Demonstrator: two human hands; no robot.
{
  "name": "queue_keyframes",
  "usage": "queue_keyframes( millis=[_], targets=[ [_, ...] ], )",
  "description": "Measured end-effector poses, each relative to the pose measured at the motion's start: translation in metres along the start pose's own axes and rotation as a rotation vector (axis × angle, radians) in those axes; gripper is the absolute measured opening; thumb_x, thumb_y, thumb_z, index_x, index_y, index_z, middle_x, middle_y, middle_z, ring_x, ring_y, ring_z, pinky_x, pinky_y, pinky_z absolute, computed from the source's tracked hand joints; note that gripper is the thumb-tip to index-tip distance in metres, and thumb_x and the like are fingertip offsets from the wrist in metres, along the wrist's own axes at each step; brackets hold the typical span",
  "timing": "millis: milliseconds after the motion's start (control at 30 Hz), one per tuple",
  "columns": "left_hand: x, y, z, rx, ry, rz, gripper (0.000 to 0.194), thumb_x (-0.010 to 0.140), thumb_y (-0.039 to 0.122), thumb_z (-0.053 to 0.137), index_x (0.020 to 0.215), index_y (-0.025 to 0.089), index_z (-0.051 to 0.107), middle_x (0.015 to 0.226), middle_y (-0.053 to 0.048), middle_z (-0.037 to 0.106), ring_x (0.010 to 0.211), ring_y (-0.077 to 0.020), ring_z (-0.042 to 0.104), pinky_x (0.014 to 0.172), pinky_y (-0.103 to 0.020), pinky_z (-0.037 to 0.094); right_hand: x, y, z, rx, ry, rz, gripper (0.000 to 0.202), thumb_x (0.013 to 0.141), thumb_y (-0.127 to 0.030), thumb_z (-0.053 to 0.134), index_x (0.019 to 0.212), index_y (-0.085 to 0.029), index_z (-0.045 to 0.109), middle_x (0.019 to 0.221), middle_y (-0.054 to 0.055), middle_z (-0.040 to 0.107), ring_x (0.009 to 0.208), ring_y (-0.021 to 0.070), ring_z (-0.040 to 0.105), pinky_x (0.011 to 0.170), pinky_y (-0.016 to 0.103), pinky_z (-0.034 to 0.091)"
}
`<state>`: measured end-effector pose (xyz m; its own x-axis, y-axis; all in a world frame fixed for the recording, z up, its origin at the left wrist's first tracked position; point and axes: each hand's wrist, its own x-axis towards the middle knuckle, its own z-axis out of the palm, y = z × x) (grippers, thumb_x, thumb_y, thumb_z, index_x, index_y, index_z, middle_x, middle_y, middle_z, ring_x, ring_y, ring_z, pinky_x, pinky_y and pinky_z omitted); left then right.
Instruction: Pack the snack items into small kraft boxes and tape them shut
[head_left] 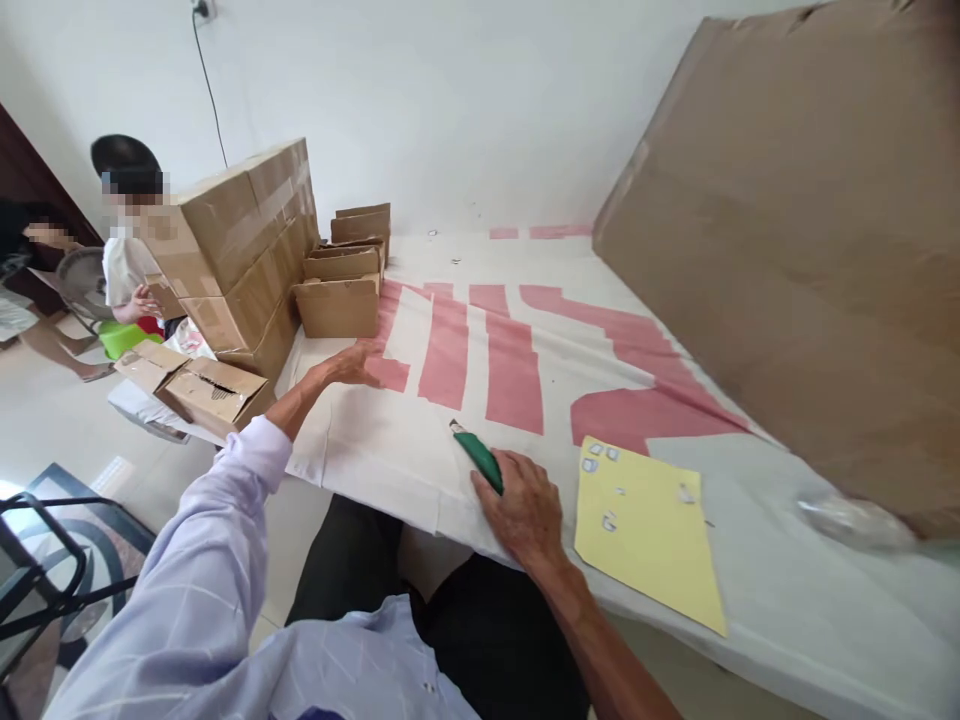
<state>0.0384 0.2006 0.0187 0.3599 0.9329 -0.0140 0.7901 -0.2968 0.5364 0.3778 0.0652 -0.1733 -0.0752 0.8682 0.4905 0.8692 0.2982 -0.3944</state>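
My right hand (527, 502) rests near the table's front edge, its fingers wrapped round a green-handled cutter knife (478, 460). The cutter's tip points up and to the left over the white cloth. My left hand (356, 362) stretches out over the cloth with fingers apart and holds nothing. Just beyond it stands an open cardboard box (340, 308), the nearest of several small boxes in a row. To the right of my right hand lies a yellow sheet (651, 530) with several small pale scraps on it.
A white cloth with red printing (514, 375) covers the table. Stacked cartons (251, 240) stand at the left, with two small boxes (214, 390) in front. A large brown carton (795, 220) leans at the right. Another person (127, 260) sits behind the stack.
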Motion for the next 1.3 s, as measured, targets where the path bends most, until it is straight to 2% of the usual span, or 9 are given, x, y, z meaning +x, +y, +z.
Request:
queue_keyframes(
  millis=[133, 267, 433, 600, 767, 867, 1033, 1167, 1300],
  targets=[
    [-0.072, -0.005, -0.053, 0.202, -0.23, -0.018, 0.117, 0.061, 0.05, 0.1, 0.165, 0.026, 0.054, 0.174, -0.015, 0.051, 0.158, -0.0424, 0.049, 0.132, -0.05, 0.039, 0.002, 0.001, 0.001, -0.005, -0.022, 0.009, 0.036, 0.103, -0.037, 0.055, 0.128, -0.016, 0.069, 0.133, 0.02, 0.074, 0.117, 0.0362, 0.067, 0.093, 0.047, 0.052],
    [-0.145, -0.029, -0.124, 0.402, -0.315, -0.179, 0.136, 0.051, 0.051, 0.099, 0.171, 0.024, 0.042, 0.176, -0.02, 0.047, 0.155, -0.0447, 0.053, 0.126, -0.053, 0.045, 0.008, -0.003, 0.003, -0.016, -0.035, 0.039, 0.033, 0.1, -0.035, 0.056, 0.125, -0.016, 0.069, 0.129, 0.02, 0.074, 0.116, 0.0363, 0.065, 0.091, 0.046, 0.05],
    [-0.192, -0.049, -0.147, 0.701, -0.344, -0.31, 0.139, 0.048, 0.039, 0.098, 0.172, 0.019, 0.038, 0.179, -0.028, 0.037, 0.165, -0.0503, 0.035, 0.124, -0.064, 0.041, 0.013, -0.006, 0.004, 0.015, -0.032, 0.058, 0.03, 0.098, -0.031, 0.057, 0.122, -0.017, 0.07, 0.127, 0.019, 0.073, 0.113, 0.035, 0.061, 0.091, 0.045, 0.047],
    [-0.189, -0.023, -0.123, 0.763, -0.271, -0.159, 0.113, 0.066, 0.036, 0.088, 0.169, 0.024, 0.043, 0.162, -0.021, 0.057, 0.15, -0.0428, 0.055, 0.12, -0.055, 0.045, 0.017, -0.008, 0.005, 0.034, -0.028, 0.062, 0.028, 0.096, -0.029, 0.057, 0.118, -0.018, 0.07, 0.124, 0.018, 0.072, 0.112, 0.0344, 0.06, 0.091, 0.044, 0.047],
    [-0.154, 0.044, -0.041, 0.564, -0.116, 0.059, 0.101, 0.079, 0.06, 0.086, 0.164, 0.024, 0.047, 0.158, -0.022, 0.06, 0.147, -0.0448, 0.058, 0.122, -0.059, 0.041, 0.018, -0.006, 0.001, 0.031, -0.028, 0.054, 0.026, 0.095, -0.026, 0.056, 0.116, -0.019, 0.069, 0.119, 0.017, 0.071, 0.109, 0.0337, 0.058, 0.09, 0.044, 0.047],
    [-0.15, 0.064, -0.011, 0.375, -0.016, 0.174, 0.109, 0.081, 0.069, 0.086, 0.169, 0.025, 0.04, 0.17, -0.024, 0.049, 0.157, -0.0465, 0.048, 0.126, -0.063, 0.037, 0.016, -0.005, -0.001, 0.037, -0.038, 0.038, 0.025, 0.096, -0.026, 0.055, 0.117, -0.02, 0.068, 0.119, 0.016, 0.07, 0.109, 0.0331, 0.058, 0.092, 0.044, 0.048],
    [-0.186, 0.032, -0.012, 0.008, 0.293, -0.01, 0.101, 0.08, 0.071, 0.084, 0.162, 0.024, 0.047, 0.167, -0.02, 0.053, 0.159, -0.0453, 0.048, 0.128, -0.066, 0.04, 0.015, -0.006, -0.005, 0.047, -0.061, 0.075, 0.028, 0.1, -0.029, 0.049, 0.12, -0.019, 0.066, 0.122, 0.017, 0.07, 0.112, 0.0327, 0.058, 0.098, 0.044, 0.048],
    [-0.206, 0.003, 0.006, -0.391, 0.249, -0.05, 0.098, 0.069, 0.073, 0.091, 0.148, 0.027, 0.056, 0.159, -0.018, 0.061, 0.157, -0.0442, 0.051, 0.12, -0.058, 0.052, 0.018, -0.01, -0.011, 0.17, -0.035, 0.135, 0.032, 0.097, -0.032, 0.049, 0.121, -0.02, 0.067, 0.118, 0.017, 0.072, 0.112, 0.0338, 0.06, 0.099, 0.046, 0.05],
    [-0.2, -0.001, 0.031, -0.611, 0.282, -0.012, 0.102, 0.06, 0.075, 0.096, 0.139, 0.027, 0.056, 0.158, -0.017, 0.061, 0.153, -0.0415, 0.055, 0.121, -0.055, 0.051, 0.017, -0.028, -0.023, 0.45, -0.017, 0.262, 0.04, 0.098, -0.049, 0.051, 0.122, -0.021, 0.068, 0.112, 0.014, 0.075, 0.108, 0.0332, 0.065, 0.096, 0.047, 0.055]
  ],
)
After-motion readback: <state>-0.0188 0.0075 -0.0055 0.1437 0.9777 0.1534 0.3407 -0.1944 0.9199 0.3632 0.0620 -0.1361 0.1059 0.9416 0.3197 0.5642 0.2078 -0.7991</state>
